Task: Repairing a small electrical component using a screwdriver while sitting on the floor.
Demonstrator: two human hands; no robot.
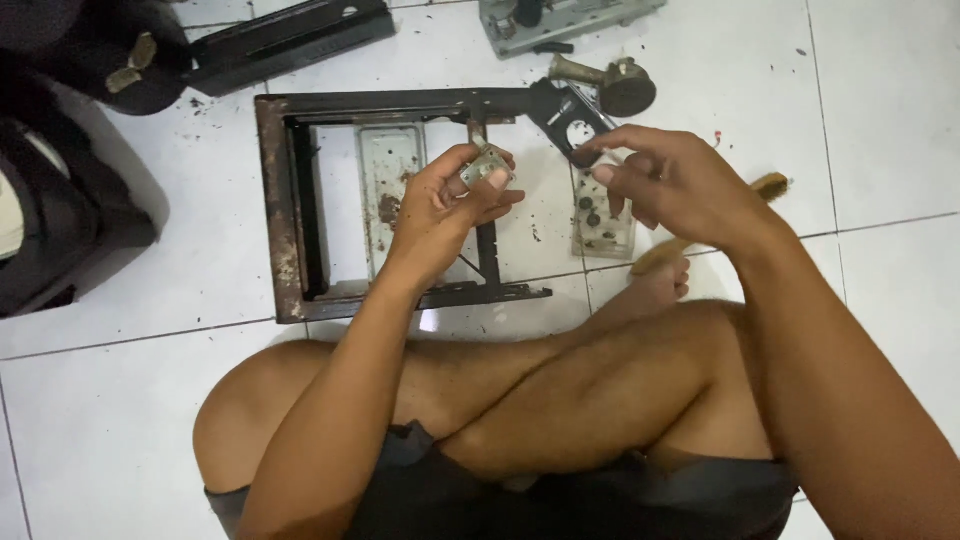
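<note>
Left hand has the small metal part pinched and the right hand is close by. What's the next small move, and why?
Probably bring the right hand across to the small grey metal part. The left hand holds it up by the fingertips above the rusty black metal frame, while the right hand's fingers are pinched just beside it, not touching.

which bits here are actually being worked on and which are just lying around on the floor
In hand:
- small metal part, pinched in the left hand
- right hand, close beside it, fingers bent
- rusty metal frame, right under the hands

Lying about:
- burner piece
- black metal panel
- clear tray of small parts
- dark bag
</note>
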